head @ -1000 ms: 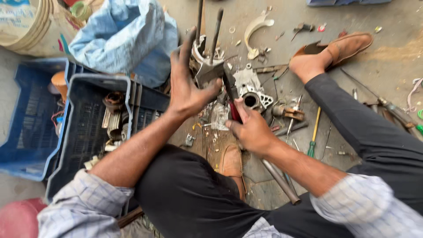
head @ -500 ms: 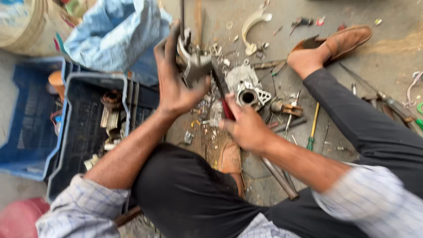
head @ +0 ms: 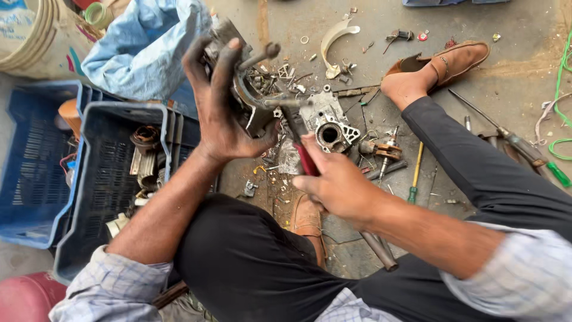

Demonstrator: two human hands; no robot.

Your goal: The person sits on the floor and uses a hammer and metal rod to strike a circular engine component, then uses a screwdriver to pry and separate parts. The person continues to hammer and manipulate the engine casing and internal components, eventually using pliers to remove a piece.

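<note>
My left hand (head: 223, 110) grips a greasy metal engine part (head: 250, 95) with shafts sticking out, raised above the floor. My right hand (head: 336, 185) is closed around a red-handled tool (head: 305, 158) whose dark tip reaches up to the underside of that part. Just behind the tool, a grey aluminium casing (head: 328, 122) with a round bore lies on the concrete. I sit on the floor with my legs apart, one brown shoe (head: 444, 62) at the upper right and another (head: 307, 217) under my right wrist.
Two blue plastic crates (head: 95, 179) with metal pieces stand at the left, a blue sack (head: 143, 50) behind them. Scattered over the floor are small parts, a yellow-shafted screwdriver (head: 415, 170), a green-handled screwdriver (head: 524, 149), a metal pipe (head: 378, 250) and a curved white piece (head: 333, 39).
My left hand has lifted the engine part and turned it toward me. My right hand has brought the red-handled tool up to it.
</note>
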